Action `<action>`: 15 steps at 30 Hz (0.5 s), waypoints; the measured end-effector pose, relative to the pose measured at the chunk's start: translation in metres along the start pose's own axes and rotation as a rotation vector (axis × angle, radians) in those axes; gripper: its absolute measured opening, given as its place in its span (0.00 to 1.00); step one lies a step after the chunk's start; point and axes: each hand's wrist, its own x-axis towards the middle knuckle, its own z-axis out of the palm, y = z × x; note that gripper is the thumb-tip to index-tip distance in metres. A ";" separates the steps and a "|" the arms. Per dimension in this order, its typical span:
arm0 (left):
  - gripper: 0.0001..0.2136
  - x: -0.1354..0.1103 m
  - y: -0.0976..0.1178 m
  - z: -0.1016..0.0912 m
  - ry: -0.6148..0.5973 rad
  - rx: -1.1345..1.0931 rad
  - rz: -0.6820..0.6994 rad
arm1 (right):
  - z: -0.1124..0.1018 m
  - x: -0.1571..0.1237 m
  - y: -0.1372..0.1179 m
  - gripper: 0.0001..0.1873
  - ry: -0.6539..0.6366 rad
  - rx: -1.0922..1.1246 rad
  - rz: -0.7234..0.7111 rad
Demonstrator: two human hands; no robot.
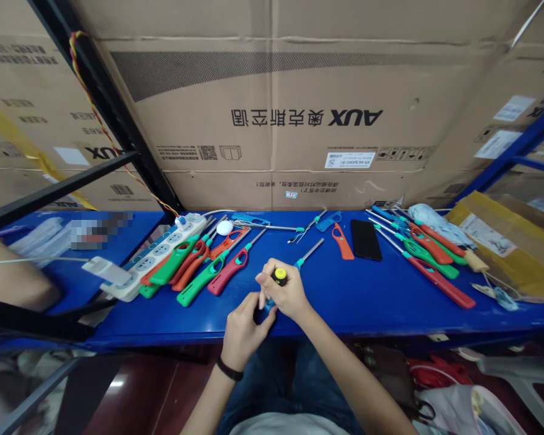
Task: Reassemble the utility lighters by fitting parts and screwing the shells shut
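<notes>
While right hand grips screwdriver, left hand holds lighter (blue).

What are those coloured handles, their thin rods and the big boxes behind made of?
Coloured handles: likely moulded plastic, smooth, slightly shiny, in flat green, red and orange. Thin rods: apparently metal, silvery and glinting. Big boxes: cardboard, matt brown, creased, printed. The right hand grips a yellow-capped tool, the left hand a blue handle; both look plastic.
</notes>
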 end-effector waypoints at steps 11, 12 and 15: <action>0.07 -0.004 -0.005 0.003 -0.050 -0.049 -0.045 | -0.016 -0.006 -0.021 0.20 -0.128 -0.022 -0.071; 0.07 -0.004 -0.005 0.003 -0.050 -0.043 -0.045 | -0.016 -0.006 -0.022 0.19 -0.126 -0.057 -0.103; 0.07 -0.003 -0.004 0.003 -0.040 -0.030 -0.039 | -0.018 -0.006 -0.023 0.13 -0.107 -0.134 -0.155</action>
